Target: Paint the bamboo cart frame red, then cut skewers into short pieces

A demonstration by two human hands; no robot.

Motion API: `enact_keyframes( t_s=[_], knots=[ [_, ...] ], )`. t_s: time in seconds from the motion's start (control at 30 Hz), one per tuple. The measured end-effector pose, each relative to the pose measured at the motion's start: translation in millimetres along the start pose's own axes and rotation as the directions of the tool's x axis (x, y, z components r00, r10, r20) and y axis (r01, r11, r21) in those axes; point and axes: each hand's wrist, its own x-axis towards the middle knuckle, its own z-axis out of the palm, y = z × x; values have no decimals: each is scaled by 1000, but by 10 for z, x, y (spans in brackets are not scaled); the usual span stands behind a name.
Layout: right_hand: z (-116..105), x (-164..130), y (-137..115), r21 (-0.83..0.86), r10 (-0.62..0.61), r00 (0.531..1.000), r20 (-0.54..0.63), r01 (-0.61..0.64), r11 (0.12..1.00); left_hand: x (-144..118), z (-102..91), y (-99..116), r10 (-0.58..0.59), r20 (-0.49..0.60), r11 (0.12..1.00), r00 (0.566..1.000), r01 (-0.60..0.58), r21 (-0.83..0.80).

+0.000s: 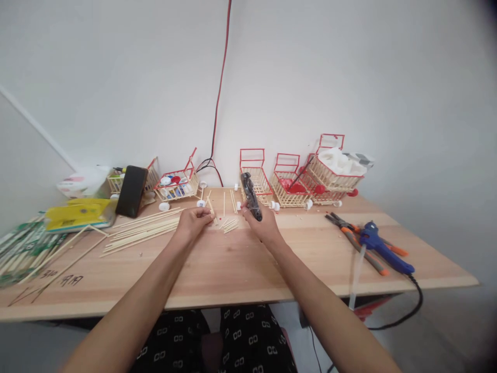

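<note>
My left hand point(193, 221) is closed in a pinch on a thin wooden stick point(210, 202), which stands tilted up from the fingertips. My right hand point(264, 220) is wrapped round a dark, glossy hand tool point(250, 192) that points up and away; its exact kind is hard to make out. Between the hands lies a small pile of short cut sticks point(230, 226). Longer loose sticks point(143, 231) are spread on the wooden table point(233, 269) left of my left hand.
Small stick-built carts point(252, 178) with red trim and white wheels line the wall. A phone point(132, 191) leans at left, near a yellow pack point(79, 214) and bundled sticks point(29, 248). Pliers point(355, 241) and a blue glue gun point(384, 248) with a cord lie at right.
</note>
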Motion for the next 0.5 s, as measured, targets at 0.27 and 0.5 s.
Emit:
enact_keyframes(
  t_s=[0.27, 0.5],
  knots=[
    [-97, 57, -103, -99, 144, 977, 158, -130, 987, -198, -27, 335, -14, 340, 988, 940, 66, -142],
    [11, -68, -229, -30, 134, 964, 231, -131, 991, -345, 61, 479, 100, 292, 987, 951, -58, -150]
  ],
)
